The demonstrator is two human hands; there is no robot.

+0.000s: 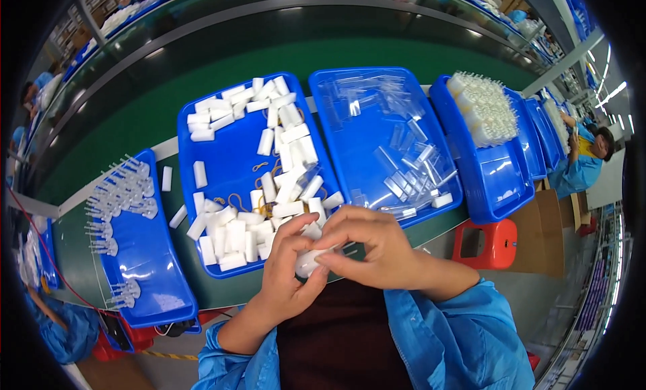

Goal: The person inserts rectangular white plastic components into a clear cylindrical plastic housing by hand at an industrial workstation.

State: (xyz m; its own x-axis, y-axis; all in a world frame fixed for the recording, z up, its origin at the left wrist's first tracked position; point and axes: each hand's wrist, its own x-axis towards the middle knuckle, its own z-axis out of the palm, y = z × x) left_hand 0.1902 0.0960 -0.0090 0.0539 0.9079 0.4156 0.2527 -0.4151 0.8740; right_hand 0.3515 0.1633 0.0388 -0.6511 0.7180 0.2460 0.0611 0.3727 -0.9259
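Both hands meet just in front of the middle blue tray (202,131), close to its white blocks (232,235). The left hand (286,272) cradles a small white piece (309,261); the right hand (373,245) pinches its top, steadying it.

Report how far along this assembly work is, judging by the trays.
Done: the blue tray on the left holds rows of clear finished-looking pieces with thin stems. In hand: the left hand and right hand pinch one small white plastic part between them. Left: many white rectangular blocks fill the middle blue tray, and clear sleeves lie in the next blue tray.
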